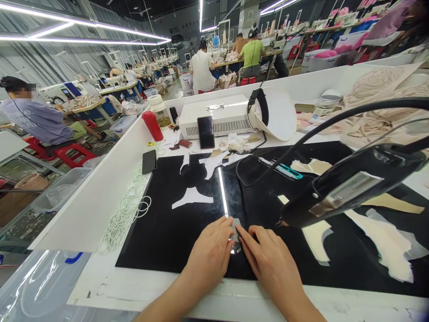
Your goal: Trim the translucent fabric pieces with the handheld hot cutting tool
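Observation:
Both hands meet over the black mat (161, 232) at a small grey flat piece (236, 229), with a shiny edge showing below it. My left hand (212, 246) has its fingers pressed together on the piece's left side, and the thumb is partly hidden. From the right, my right hand (268, 252) pinches in with its index finger on the piece's edge and its other fingers bent. A bright white strip (222, 192) runs up the mat from the fingertips. What the piece is made of, I cannot tell.
A black handheld tool (345, 188) on a thick cable hangs close on the right. White cut pieces (192, 197), a teal cutter (290, 171) and cream pieces (385, 241) lie about. Green cord (124, 219), a phone (205, 132) and a white machine box (214, 116) stand beyond.

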A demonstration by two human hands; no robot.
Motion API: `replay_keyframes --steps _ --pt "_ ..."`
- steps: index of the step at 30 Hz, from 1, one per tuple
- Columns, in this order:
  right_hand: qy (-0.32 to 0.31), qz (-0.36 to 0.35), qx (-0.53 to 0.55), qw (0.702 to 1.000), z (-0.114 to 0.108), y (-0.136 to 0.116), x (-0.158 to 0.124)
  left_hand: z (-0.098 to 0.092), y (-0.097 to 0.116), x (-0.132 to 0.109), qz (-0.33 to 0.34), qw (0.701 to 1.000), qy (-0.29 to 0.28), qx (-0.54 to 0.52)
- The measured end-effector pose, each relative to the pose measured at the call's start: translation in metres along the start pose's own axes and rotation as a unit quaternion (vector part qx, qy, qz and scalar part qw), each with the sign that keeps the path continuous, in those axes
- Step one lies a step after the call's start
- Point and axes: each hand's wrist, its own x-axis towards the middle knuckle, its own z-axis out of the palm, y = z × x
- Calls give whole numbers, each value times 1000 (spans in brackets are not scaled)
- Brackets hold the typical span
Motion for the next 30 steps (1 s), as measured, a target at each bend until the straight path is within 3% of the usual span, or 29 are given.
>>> replay_keyframes --steps 7,11,19,30 --pt "8 3 13 1000 -1 -2 2 -23 -11 -2 -75 997 9 11" --pt "6 8 18 1000 2 -2 1 -25 -15 -7 -31 999 -9 43" --pt "14 6 17 1000 4 -2 0 -8 -6 0 97 990 -16 106" --pt "18 5 19 1000 5 -2 1 -2 -10 4 104 976 11 190"
